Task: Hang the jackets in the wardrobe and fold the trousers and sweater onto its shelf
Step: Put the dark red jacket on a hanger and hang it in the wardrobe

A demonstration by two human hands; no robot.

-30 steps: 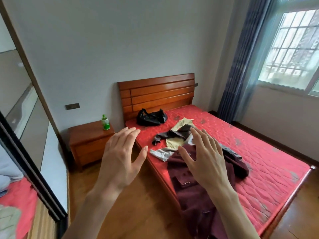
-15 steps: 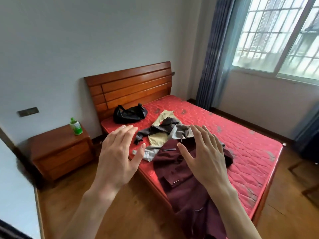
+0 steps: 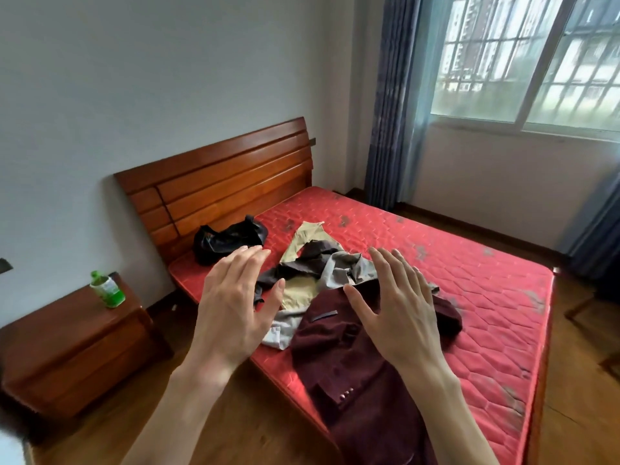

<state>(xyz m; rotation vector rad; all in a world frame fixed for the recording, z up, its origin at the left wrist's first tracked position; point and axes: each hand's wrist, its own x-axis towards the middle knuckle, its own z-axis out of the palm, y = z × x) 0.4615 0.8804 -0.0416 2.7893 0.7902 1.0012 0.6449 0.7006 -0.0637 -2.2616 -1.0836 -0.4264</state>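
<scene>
Both hands are reaching out over the near edge of the bed (image 3: 469,297), the left hand (image 3: 231,317) and the right hand (image 3: 399,310) holding nothing, fingers spread and relaxed, probably getting ready to take hold of a garment. The maroon jacket (image 3: 352,374) is lying closest, draping off the mattress edge, so it looks like the first thing to be lifted. Behind it, the other clothes (image 3: 315,273) are lying in a tangled heap, none yet hung or folded.
</scene>
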